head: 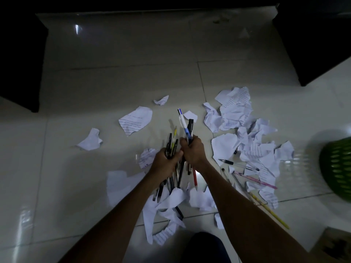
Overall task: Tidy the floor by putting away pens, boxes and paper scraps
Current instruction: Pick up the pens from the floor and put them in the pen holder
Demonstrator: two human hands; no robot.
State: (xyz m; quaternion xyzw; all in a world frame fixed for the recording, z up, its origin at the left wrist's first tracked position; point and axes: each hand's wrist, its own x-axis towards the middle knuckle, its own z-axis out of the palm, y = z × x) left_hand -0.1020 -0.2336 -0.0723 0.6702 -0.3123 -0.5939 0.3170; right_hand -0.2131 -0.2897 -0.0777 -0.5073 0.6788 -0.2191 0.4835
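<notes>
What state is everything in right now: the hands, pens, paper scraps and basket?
Left hand: grips dark pens in a bundle.
Right hand: grips mixed pens, a white-and-blue pen sticking up highest.
Loose pens: lying on the floor among scraps, right of the right arm.
Scraps: torn, crumpled, scattered on the floor.
Basket: green, at the right edge, blurred; contents not visible.
</notes>
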